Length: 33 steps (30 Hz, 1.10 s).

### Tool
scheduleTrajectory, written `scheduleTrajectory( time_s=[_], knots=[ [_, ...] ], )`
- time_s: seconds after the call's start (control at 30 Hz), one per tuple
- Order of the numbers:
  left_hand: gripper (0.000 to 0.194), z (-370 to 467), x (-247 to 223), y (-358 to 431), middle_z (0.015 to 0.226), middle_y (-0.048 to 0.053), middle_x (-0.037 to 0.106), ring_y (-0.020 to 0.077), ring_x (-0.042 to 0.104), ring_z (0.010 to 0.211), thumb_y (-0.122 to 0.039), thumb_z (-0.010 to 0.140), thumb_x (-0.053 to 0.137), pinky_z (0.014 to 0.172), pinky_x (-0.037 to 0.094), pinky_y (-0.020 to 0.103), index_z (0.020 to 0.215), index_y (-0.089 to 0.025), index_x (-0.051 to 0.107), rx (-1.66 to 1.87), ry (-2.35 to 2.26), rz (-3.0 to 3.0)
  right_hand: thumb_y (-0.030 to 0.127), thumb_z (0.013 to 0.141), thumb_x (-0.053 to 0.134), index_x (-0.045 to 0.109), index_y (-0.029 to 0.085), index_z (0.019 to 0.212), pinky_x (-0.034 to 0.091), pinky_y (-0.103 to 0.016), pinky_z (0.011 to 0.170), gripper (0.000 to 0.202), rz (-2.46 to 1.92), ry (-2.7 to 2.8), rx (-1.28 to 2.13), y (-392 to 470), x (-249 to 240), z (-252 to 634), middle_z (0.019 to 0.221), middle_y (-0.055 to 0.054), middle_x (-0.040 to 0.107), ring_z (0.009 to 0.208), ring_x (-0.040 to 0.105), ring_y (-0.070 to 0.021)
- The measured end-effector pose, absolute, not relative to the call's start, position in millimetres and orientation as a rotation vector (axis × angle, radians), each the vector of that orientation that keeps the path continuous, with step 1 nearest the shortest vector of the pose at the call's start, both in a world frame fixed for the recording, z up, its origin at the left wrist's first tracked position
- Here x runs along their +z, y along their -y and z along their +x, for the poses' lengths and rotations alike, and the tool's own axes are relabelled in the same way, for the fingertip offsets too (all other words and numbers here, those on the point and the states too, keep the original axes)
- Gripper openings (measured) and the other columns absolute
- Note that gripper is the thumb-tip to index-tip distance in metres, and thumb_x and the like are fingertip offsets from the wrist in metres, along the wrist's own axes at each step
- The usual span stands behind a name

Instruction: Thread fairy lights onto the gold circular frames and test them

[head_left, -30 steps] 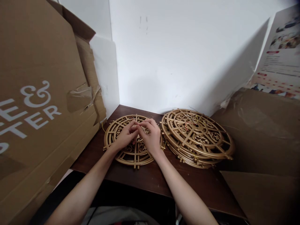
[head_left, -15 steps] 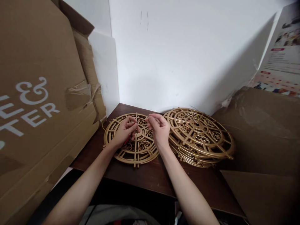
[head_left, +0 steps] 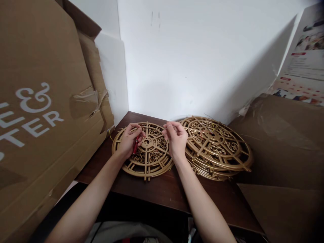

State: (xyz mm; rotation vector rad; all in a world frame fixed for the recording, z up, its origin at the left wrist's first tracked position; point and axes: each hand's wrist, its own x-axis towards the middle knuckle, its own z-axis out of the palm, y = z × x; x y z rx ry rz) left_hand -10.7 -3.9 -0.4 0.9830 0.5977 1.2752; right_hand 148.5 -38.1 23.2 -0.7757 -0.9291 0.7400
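Note:
My left hand (head_left: 127, 141) is curled above the left side of a gold openwork disc (head_left: 155, 173). Its fingers are closed round a slim red tool (head_left: 135, 147), whose exact kind is not clear. To the right, my right hand (head_left: 177, 139) has thumb and fingertips pinched together over the disc's right edge. Whatever that pinch holds, if anything, is too small to make out. The disc lies flat, with scrollwork panels and a round hub, and both hands hover over it with a gap between them.
A pile of similar gold discs (head_left: 215, 163), with thin yellow wires on it, stands on the right of the dark brown tabletop (head_left: 157, 194). Large cardboard boxes flank it, one at left (head_left: 50, 74) and one at right (head_left: 286, 141). Behind is a white wall (head_left: 187, 60).
My hands have drawn apart: the left has shifted left, the right slightly right. More of the red tool now shows below the left fingers. The discs have stayed in place.

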Motion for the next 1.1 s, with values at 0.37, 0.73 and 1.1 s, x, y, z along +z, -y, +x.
scheduleTrajectory(
  time_s=[0.37, 0.73, 1.1],
  knots=[
    [0.014, -19.0, -1.3, -7.9, 0.062, 0.003, 0.061, 0.0063, 0.044, 0.045, -0.010, 0.083, 0.059, 0.037, 0.030, 0.010, 0.081, -0.018, 0.049, 1.330, -0.587, 0.637, 0.031, 0.080, 0.065, 0.064, 0.017, 0.079, 0.042, -0.022, 0.050, 0.014, -1.061, 1.310, 0.785, 43.2, 10.8, 132.8, 0.059, 0.002, 0.061, 0.051, 0.053, -0.0102],
    [0.021, -25.3, 4.2, -8.7, 0.064, 0.000, 0.050, 0.0006, 0.037, 0.042, -0.010, 0.094, 0.041, 0.037, 0.031, 0.006, 0.075, -0.014, 0.048, 1.262, -0.436, 0.220, 0.020, 0.084, 0.059, 0.062, 0.018, 0.075, 0.040, -0.023, 0.065, 0.010, -1.042, 1.957, 0.352, 50.8, -15.9, 107.3, 0.072, 0.001, 0.060, 0.065, 0.053, -0.0112],
    [0.013, -25.7, 2.5, -9.0, 0.063, -0.003, 0.046, -0.0005, 0.033, 0.040, -0.013, 0.091, 0.053, 0.037, 0.031, 0.008, 0.079, -0.016, 0.047, 1.235, -0.454, 0.261, 0.023, 0.086, 0.057, 0.062, 0.019, 0.077, 0.039, -0.023, 0.063, 0.011, -1.187, 1.976, 0.187, 54.3, -24.0, 97.6, 0.069, 0.001, 0.059, 0.063, 0.054, -0.0118]
  ],
)
